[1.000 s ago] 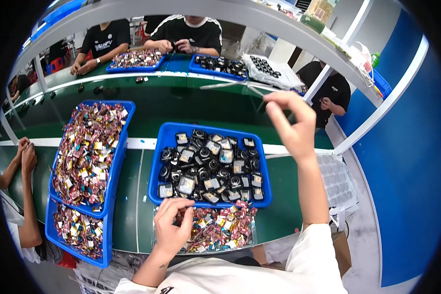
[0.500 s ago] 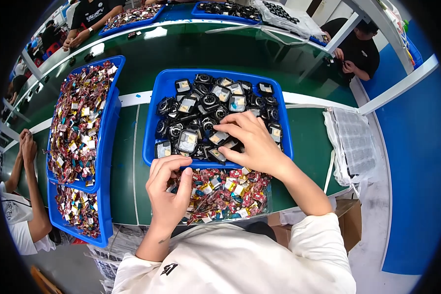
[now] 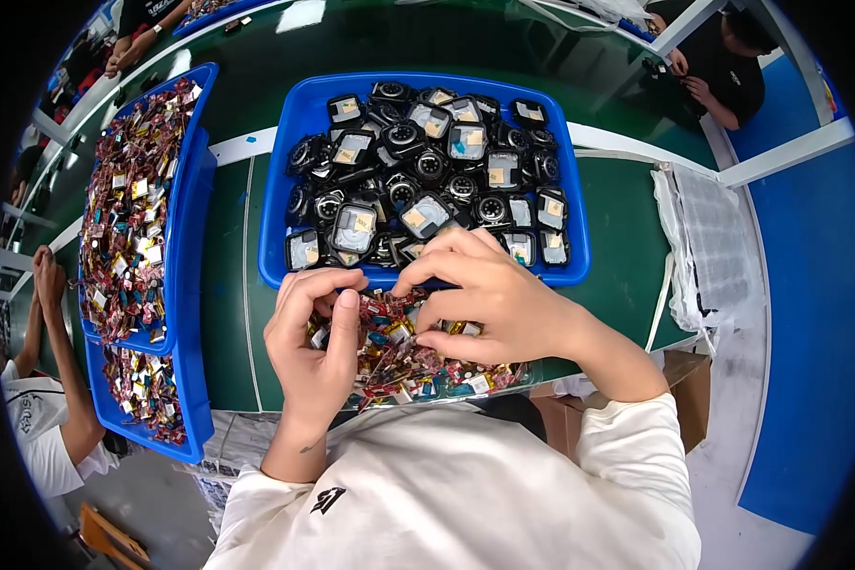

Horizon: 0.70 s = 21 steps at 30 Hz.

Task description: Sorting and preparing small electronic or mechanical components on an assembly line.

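My left hand hovers at the near left corner of a blue bin, fingers bent and thumb apart, with nothing visible between them. My right hand is curled in front of the bin's near edge, thumb and fingers drawn close; whatever they hold is hidden. Black smartwatch cases fill the bin, several with pale square backs and others with round sensor discs. Beneath both hands lies a clear tray heaped with small red circuit boards and silver and yellow parts. My hands cover part of this heap.
On the left, stacked blue bins hold more circuit boards. A bundle of wrapped trays lies at the right of the green table. A cardboard box stands below. Co-workers' hands show at left and across the table.
My right hand has come out of the watch bin toward me, its fingers curling in over the circuit boards. The left hand remains nearby. The whole view has shifted, with the bin appearing higher.
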{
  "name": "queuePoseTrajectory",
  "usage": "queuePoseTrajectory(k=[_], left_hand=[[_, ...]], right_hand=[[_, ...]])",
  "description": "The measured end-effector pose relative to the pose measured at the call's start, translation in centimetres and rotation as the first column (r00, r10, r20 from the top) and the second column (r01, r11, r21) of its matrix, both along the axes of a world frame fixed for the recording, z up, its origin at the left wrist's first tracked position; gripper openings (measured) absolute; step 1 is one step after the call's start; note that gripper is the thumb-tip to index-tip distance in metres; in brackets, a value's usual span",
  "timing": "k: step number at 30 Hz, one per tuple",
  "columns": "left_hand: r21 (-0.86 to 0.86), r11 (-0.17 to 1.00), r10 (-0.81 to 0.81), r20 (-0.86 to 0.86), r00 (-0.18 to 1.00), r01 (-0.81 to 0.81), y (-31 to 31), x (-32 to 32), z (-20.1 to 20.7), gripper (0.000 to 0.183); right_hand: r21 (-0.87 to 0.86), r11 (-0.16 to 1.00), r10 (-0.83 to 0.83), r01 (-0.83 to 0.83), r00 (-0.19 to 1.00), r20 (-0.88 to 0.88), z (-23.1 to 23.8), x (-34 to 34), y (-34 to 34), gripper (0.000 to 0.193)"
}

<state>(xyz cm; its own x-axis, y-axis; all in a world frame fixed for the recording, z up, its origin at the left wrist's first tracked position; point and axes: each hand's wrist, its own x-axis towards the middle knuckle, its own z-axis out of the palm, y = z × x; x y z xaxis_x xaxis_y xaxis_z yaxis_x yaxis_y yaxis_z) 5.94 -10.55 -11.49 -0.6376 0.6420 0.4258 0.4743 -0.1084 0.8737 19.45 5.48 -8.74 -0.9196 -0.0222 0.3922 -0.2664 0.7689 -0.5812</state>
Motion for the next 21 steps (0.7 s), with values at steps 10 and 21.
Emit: queuePoseTrajectory(k=[10,21], left_hand=[[-0.011,0.996,-0.089,-0.027,0.996,0.089,0.1,0.5,1.6,0.016],[-0.032,0.979,-0.205,-0.060,0.977,0.203,0.8,0.6,2.7,0.019]], right_hand=[[-0.838,0.531,-0.058,0.126,0.992,0.113,0.0,0.6,1.0,0.005],[-0.799,0.592,-0.074,0.100,0.995,0.069,-0.7,0.2,0.4,0.009]])
